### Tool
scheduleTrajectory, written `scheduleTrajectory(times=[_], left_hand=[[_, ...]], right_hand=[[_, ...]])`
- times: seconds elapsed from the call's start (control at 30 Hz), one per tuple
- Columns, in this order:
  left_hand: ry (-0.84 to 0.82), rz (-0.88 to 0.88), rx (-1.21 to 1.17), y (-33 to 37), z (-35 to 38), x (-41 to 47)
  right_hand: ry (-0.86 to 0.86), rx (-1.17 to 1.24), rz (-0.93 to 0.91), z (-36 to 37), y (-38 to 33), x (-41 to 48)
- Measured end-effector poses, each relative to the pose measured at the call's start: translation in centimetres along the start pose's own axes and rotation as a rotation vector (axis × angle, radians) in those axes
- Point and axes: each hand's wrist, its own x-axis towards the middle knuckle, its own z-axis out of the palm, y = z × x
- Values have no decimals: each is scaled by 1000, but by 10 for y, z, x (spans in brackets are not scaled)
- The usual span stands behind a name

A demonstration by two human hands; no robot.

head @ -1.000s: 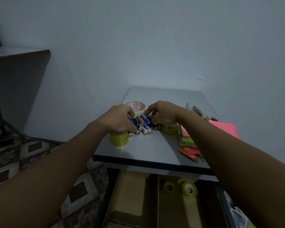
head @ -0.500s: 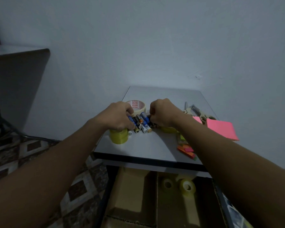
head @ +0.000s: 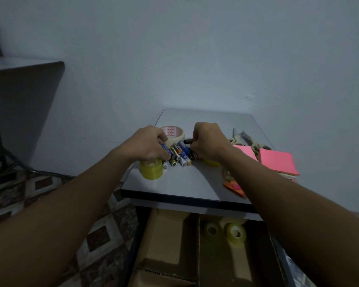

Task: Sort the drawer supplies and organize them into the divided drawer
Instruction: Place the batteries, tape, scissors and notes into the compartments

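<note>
The grey table top (head: 195, 183) carries the loose supplies. Below its front edge, the open drawer with brown cardboard dividers (head: 170, 235) holds two clear yellowish tape rolls (head: 235, 233) in its middle compartment.

Both forearms reach over the table. The left hand (head: 149, 145) is curled at the left side of the pile of small cylindrical batteries (head: 179, 155), its fingers wrapped round a blue one. The right hand (head: 207, 139) is fisted at the pile's right side, with a dark battery (head: 188, 141) poking out of its grip. A second ago both hands lay flatter across the pile; now the knuckles stand higher and the fingers have closed.

The right forearm has shifted left, so the bright pink sticky-note pad (head: 277, 161) shows almost whole. The flat yellow tape roll (head: 211, 162), plain before, is mostly hidden under the right wrist. The tall yellow tape stack (head: 151, 169) stands just under the left hand, and the cream masking-tape roll (head: 172, 133) sits behind the batteries, between the hands.
</note>
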Motion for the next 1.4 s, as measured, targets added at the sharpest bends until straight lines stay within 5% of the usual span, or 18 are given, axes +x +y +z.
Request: scheduleTrajectory(times=[0.37,0.93,1.2,1.4], left_hand=[[160,103,-9,11,-6,-6],[156,210,-87,24,-11,-90],[-28,254,-103,-1,28,-162],[-219,261,94,-17,59,-201]], right_hand=[[129,143,12,-17,1,-10],[209,307,122,-48,-8,-109],[37,529,172,-25,-21,-203],[-205,556,183,5,-36,-258]])
